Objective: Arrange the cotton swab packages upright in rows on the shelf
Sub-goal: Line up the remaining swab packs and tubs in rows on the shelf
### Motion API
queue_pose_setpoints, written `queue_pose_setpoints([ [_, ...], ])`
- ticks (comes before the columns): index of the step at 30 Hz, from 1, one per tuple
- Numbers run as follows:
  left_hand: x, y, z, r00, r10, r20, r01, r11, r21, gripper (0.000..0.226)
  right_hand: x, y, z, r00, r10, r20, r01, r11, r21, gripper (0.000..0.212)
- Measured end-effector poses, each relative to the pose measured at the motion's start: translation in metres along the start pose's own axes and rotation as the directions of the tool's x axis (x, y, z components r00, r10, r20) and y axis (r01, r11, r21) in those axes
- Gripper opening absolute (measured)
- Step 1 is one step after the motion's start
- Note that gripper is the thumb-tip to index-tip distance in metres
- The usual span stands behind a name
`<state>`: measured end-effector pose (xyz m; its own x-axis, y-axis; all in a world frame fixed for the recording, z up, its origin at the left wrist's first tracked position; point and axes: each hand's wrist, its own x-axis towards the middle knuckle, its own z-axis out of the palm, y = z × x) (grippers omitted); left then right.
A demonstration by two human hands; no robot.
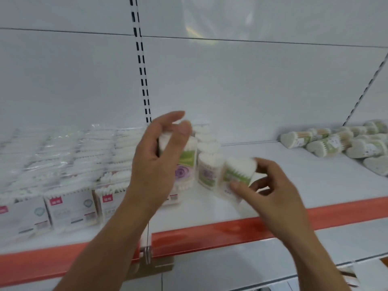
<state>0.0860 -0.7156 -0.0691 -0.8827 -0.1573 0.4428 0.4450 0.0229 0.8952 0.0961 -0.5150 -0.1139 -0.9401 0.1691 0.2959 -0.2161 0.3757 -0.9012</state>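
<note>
Flat swab packs (69, 208) stand in finished rows left of the shelf upright (142, 66). Just right of it, left hand (155, 162), fingers spread, steadies a standing tub (186, 162); right hand (270, 192) pinches a tilted cotton swab package (237, 175) beside the tub row on the shelf (273, 185). Next, prob.: tip it upright, seat it alongside. Motion blur hides labels; far-right pile (336, 141) lies unsorted.
</note>
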Motion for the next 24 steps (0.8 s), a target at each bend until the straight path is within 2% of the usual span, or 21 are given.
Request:
queue_pose_setpoints([
  [2,-0.001,0.000,0.000,0.999,0.005,-0.040,-0.005,1.000,-0.006,0.036,-0.006,0.006,0.015,0.999,0.023,0.031,-0.018,0.990,-0.143,0.049],
  [7,-0.008,-0.001,0.001,1.000,0.003,-0.008,-0.003,1.000,0.016,0.042,-0.006,0.011,0.036,0.996,0.026,0.080,-0.002,0.958,-0.287,0.053],
  [15,-0.009,-0.002,0.001,0.999,-0.035,0.015,0.035,0.999,0.003,0.043,-0.005,0.015,0.044,0.998,0.006,0.066,0.012,0.965,-0.261,0.059],
  [18,-0.008,-0.002,0.005,0.998,-0.037,0.057,0.038,0.999,-0.007,0.044,-0.009,0.013,0.038,0.996,0.010,0.093,0.015,0.963,-0.269,0.078],
  [20,-0.007,-0.001,0.008,0.995,-0.048,0.091,0.050,0.998,-0.023,0.046,-0.015,0.009,0.030,0.997,-0.044,0.063,0.059,0.963,-0.264,0.088],
  [24,-0.004,-0.003,0.015,0.991,-0.069,0.119,0.077,0.995,-0.062,0.041,-0.027,-0.007,0.016,0.986,-0.169,0.001,0.167,0.978,-0.126,0.068],
])
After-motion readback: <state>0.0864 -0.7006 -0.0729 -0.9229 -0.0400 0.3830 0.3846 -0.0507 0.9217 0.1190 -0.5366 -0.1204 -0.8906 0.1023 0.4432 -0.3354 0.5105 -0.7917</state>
